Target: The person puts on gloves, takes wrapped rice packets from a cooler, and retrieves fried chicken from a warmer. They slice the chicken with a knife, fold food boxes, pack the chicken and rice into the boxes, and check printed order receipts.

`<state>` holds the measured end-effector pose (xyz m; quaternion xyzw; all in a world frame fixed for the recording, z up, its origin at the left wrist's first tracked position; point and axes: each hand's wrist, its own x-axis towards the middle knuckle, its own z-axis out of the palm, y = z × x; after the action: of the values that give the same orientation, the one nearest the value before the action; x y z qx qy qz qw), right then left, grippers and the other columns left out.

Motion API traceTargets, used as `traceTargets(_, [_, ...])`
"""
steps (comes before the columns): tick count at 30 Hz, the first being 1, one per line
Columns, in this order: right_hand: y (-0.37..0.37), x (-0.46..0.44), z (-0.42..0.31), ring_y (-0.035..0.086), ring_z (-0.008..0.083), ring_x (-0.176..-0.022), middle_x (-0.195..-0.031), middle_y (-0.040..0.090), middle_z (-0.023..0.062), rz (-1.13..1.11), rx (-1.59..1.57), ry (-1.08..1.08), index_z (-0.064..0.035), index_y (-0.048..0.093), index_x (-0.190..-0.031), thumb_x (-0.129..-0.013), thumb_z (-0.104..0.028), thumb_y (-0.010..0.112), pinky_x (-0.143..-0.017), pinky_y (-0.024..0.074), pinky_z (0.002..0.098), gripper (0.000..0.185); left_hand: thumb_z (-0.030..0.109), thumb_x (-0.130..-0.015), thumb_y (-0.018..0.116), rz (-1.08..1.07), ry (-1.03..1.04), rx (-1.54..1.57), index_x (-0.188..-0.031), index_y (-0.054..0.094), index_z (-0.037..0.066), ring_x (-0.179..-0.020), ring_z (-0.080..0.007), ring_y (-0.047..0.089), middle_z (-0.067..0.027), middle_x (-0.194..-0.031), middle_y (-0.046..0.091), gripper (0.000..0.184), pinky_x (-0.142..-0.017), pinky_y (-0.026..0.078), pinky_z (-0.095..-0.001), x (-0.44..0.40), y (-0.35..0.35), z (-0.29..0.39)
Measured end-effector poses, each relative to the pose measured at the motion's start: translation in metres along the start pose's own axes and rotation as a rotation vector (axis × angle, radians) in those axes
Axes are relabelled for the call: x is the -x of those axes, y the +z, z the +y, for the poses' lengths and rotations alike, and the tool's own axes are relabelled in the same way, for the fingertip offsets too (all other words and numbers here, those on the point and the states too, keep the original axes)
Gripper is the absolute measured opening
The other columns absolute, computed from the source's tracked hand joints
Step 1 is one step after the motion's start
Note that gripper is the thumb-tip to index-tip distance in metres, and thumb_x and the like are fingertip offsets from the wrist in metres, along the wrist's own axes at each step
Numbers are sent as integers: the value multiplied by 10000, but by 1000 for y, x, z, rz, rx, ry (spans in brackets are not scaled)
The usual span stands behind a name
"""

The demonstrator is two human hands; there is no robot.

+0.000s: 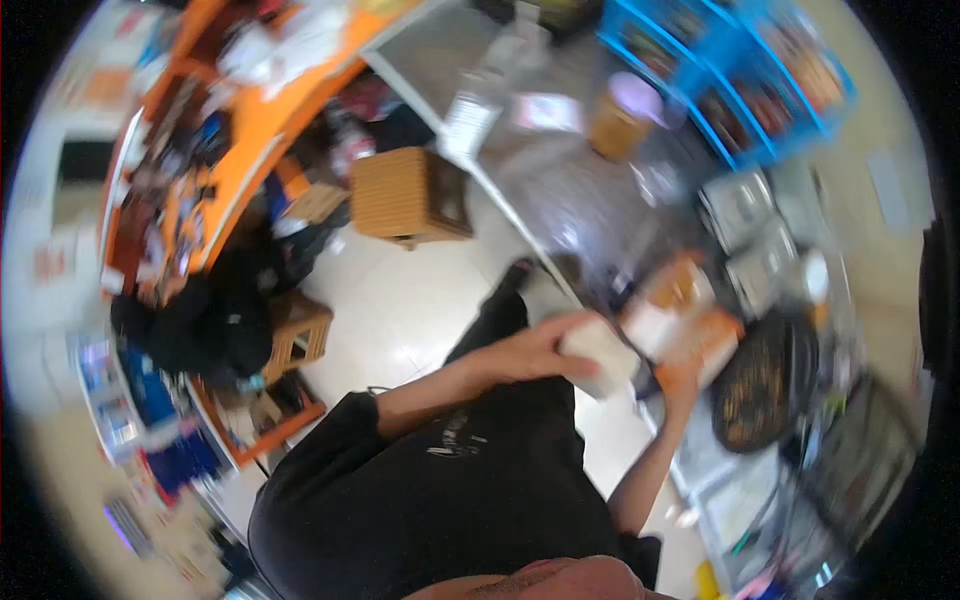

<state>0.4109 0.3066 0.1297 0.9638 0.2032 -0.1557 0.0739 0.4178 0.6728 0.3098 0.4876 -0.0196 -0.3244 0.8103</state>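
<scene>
My left hand [540,350] is closed around a pale, white, block-shaped item [598,357] in front of my black shirt. The kind of item cannot be made out. At the counter's edge, my right hand [682,378] appears wrapped around an orange-and-white packet [715,340], though blur smears its fingers. Just beyond it lies another white packet with an orange-brown patch [672,298]. A round black appliance with a patterned top [752,385] stands to the right of this hand.
Metal containers [745,215] line the counter's back. Farther off are a blue basket [735,75] and a jar with a lilac lid [620,120]. A woven-look brown stool [400,195] stands on the floor. At left, a person in black [225,315] is near an orange shelf unit [235,175].
</scene>
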Motion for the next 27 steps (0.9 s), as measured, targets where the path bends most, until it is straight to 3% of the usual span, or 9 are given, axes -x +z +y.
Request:
traceTargets(2, [57,2,15,523,377,-1247,-1471,438,205,38,199,51,-2,399,-1441,-864,-288,522,-1117,337,470,655,238,-866,756,52,12,12,-1271,539,66,-1105,-132,543,-35,-1159,602,490,-942,460,-309,0,-18,-5])
traceTargets(6, [55,2,35,527,365,-1228,-1427,458,212,-171,-25,327,9,397,-1415,-871,-302,574,-1099,355,463,651,334,-876,739,69,52,38,-1246,553,74,-1078,-139,558,-51,-1132,609,489,-904,472,-302,-7,-54,20])
traceTargets(9, [32,8,27,529,356,-1213,-1394,472,217,-135,-432,661,18,396,-1396,-876,-312,613,-1085,370,458,653,325,-890,721,134,55,114,-1244,555,73,-1070,-145,572,-51,-1112,619,465,-905,479,-313,-7,-78,26])
traceTargets(11, [14,15,16,531,350,-1203,-1372,482,220,4,-667,827,23,395,-1383,-879,-319,639,-1076,379,454,656,287,-903,707,145,-4,229,-1257,553,65,-1085,-158,581,-54,-1138,622,445,-939,474,-333,-9,-97,20])
traceTargets(14, [-22,33,-4,533,341,-1189,-1339,497,225,315,-858,991,32,393,-1364,-884,-329,678,-1062,393,449,665,368,-895,705,184,-15,315,-1163,573,98,-854,-126,632,-26,-981,639,403,-684,528,-279,-10,-108,24])
traceTargets(16, [-48,54,-10,543,312,-1129,-1242,525,212,569,-743,1068,38,419,-1300,-792,-247,815,-980,454,423,705,374,-906,688,196,-104,232,-1154,578,99,-846,-126,629,-26,-964,636,387,-678,526,-283,-14,-110,12])
traceTargets(17, [-58,69,-11,546,307,-1114,-1274,503,220,644,-667,1079,40,399,-1327,-816,-227,802,-973,458,429,704,377,-911,680,202,-148,182,-1149,580,99,-842,-126,628,-26,-956,634,379,-676,525,-286,-13,-106,14])
traceTargets(20, [-135,106,-60,552,265,-1087,-1273,517,170,1075,-1299,1063,-30,362,-1402,-874,-79,709,-923,480,408,634,406,-903,685,49,-154,141,-1168,576,80,-868,-120,618,-23,-942,629,434,-740,513,-282,-13,-66,22])
traceTargets(27, [-143,206,-154,529,257,-1094,-1236,514,159,1297,-1467,1027,-59,400,-1364,-833,-25,711,-934,485,382,616,334,-915,678,-318,-249,-30,-1213,573,18,-1021,-133,596,-67,-1096,636,447,-884,481,-295,-6,100,-48])
